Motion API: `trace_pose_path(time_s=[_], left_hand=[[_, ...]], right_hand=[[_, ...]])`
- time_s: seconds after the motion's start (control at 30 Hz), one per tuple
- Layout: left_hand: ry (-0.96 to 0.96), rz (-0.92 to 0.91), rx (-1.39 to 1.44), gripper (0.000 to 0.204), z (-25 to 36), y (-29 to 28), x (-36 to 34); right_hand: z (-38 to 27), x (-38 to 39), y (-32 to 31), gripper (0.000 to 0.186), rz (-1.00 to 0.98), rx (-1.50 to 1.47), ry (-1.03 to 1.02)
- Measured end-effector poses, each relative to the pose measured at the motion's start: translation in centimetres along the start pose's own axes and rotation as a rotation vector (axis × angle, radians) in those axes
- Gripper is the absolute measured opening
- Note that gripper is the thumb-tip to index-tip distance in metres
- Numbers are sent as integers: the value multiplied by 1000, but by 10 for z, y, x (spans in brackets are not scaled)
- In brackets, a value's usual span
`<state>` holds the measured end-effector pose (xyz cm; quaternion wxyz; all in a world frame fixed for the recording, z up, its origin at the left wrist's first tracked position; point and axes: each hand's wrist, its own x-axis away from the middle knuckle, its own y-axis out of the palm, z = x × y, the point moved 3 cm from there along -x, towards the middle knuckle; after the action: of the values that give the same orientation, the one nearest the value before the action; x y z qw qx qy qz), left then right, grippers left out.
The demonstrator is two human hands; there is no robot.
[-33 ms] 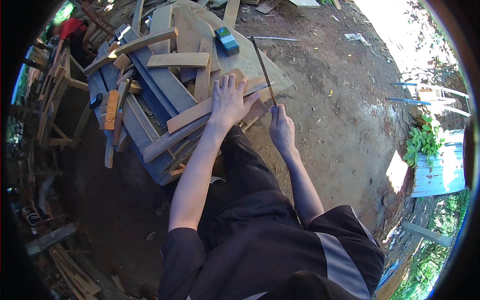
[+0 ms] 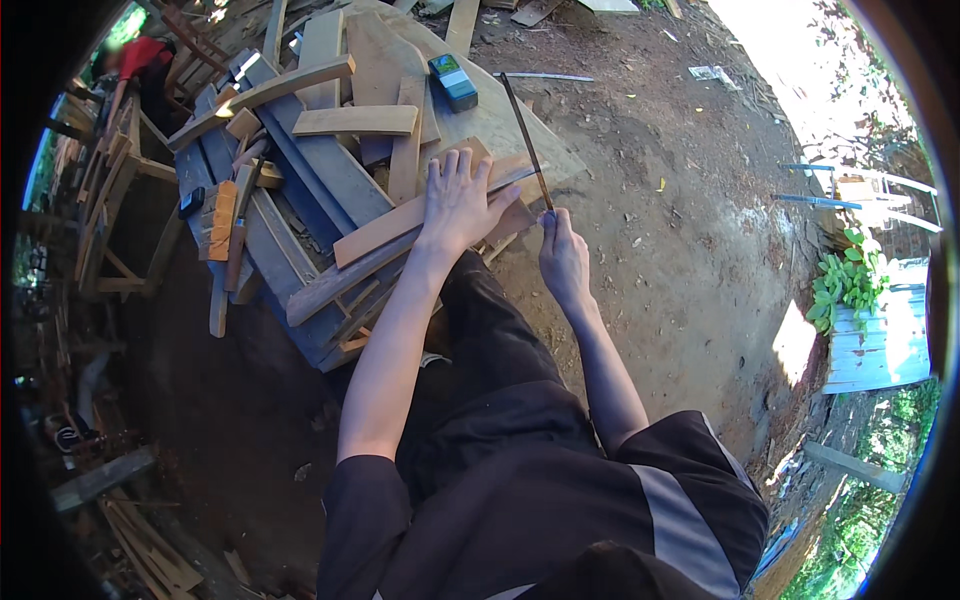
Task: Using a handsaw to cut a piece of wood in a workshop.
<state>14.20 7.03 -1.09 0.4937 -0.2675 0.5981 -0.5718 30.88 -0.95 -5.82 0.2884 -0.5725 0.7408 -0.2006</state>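
Note:
My left hand [image 2: 458, 200] lies flat with spread fingers on a light brown wooden plank [image 2: 382, 232], which rests slanted across the bench's near right corner. To its right, my right hand [image 2: 565, 255] is closed around the lower end of a long thin brown tool [image 2: 524, 130]. This tool is seen edge-on, so I cannot tell its exact kind; it points up and slightly left, crossing the pointed tip of the wood by my left hand. Under the plank lies a thicker greyish board [image 2: 345, 283].
Loose boards cover the workbench [image 2: 215, 150], among them a short plank [image 2: 357, 121] and a curved wooden piece [image 2: 290, 84]. A blue and black box [image 2: 454, 83] sits near its right side. An orange-wrapped tool [image 2: 219, 220] lies at left. Someone in red [image 2: 143, 58] is at far left.

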Motion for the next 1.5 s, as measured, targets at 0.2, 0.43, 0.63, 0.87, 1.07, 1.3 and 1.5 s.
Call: trace_pose_path(time_s=[0.2, 0.43, 0.63, 0.87, 1.07, 1.3, 1.5], left_hand=[[6, 61, 19, 71, -6, 12, -1], [-102, -69, 148, 72, -1, 9, -1], [-56, 25, -3, 68, 3, 4, 0], [-61, 51, -49, 65, 3, 5, 0], [-22, 109, -71, 65, 4, 7, -3], [41, 141, -114, 56, 5, 12, 1], [73, 192, -135, 49, 10, 18, 3]], right_hand=[[1, 0, 1, 20, -13, 60, 40], [11, 2, 2, 20, 23, 110, -34], [16, 9, 0, 16, 7, 164, -43], [19, 16, 5, 15, 11, 168, -40], [20, 9, 3, 14, 18, 167, -56], [18, -14, 5, 16, -22, 216, -99], [26, -19, 16, 15, -60, 229, -52]])
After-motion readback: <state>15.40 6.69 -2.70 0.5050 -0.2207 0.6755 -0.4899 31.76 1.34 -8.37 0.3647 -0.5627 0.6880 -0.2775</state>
